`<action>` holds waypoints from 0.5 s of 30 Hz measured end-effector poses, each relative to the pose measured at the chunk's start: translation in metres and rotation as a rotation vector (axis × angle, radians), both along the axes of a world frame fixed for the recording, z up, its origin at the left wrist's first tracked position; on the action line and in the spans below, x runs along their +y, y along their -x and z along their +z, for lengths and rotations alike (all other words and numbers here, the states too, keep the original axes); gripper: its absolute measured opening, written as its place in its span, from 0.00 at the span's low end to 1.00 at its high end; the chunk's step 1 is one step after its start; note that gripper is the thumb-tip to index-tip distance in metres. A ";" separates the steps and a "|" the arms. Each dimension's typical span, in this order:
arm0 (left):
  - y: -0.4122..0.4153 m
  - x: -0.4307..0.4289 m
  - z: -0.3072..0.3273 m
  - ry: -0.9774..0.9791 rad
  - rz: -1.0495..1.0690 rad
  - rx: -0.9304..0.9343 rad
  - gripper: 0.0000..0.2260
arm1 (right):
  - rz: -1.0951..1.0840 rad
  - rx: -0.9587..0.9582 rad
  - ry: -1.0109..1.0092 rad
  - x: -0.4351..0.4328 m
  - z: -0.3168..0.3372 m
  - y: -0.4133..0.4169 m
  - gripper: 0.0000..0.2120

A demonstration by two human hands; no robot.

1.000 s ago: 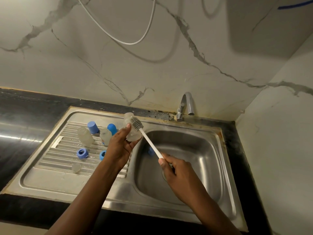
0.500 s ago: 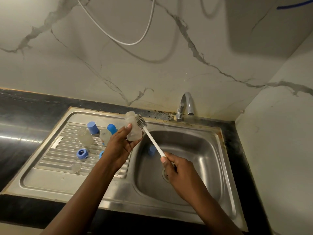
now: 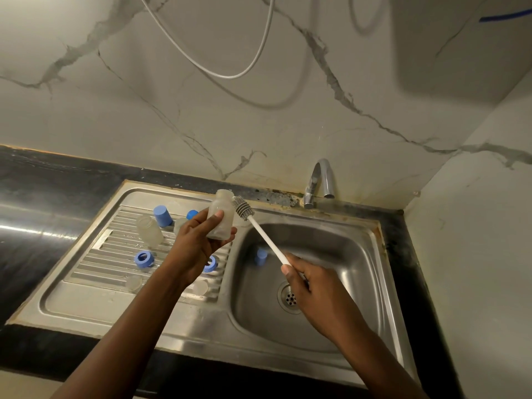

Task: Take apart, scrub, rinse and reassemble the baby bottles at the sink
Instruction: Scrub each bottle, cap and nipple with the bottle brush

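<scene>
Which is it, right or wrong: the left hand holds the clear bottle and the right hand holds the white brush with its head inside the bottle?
Wrong: the left hand holds the clear bottle and the right hand holds the white brush, but its head is outside the bottle, beside the neck, as the head view shows.

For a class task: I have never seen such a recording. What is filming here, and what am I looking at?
No machine: a person wears one wide-angle head camera looking down at their bare hands. The left hand grips a frosted plastic bottle body; the right hand holds a white-handled brush with a grey bristle head, which is beside the bottle, not inside. On the ribbed steel draining board lie another frosted bottle, blue caps and blue screw rings. A curved chrome tap stands behind the sink basin.
</scene>
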State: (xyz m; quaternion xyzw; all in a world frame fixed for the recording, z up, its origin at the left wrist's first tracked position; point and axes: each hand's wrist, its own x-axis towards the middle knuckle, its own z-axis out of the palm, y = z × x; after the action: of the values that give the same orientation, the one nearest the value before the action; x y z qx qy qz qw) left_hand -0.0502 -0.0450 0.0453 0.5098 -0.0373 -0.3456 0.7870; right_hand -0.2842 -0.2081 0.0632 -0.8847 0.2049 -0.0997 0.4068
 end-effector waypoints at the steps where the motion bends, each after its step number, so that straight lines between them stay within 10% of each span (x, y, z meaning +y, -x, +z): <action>1: -0.001 0.001 0.000 -0.021 -0.016 -0.025 0.22 | -0.003 -0.006 0.007 0.001 -0.001 0.002 0.15; 15: 0.001 0.001 0.001 -0.147 -0.116 -0.113 0.19 | -0.039 0.099 0.106 -0.001 0.011 -0.008 0.19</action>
State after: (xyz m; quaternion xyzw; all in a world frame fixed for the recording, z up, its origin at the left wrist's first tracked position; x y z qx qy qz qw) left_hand -0.0507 -0.0437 0.0464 0.5819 -0.0856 -0.3628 0.7228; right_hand -0.2764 -0.2091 0.0740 -0.9046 0.2365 -0.0747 0.3468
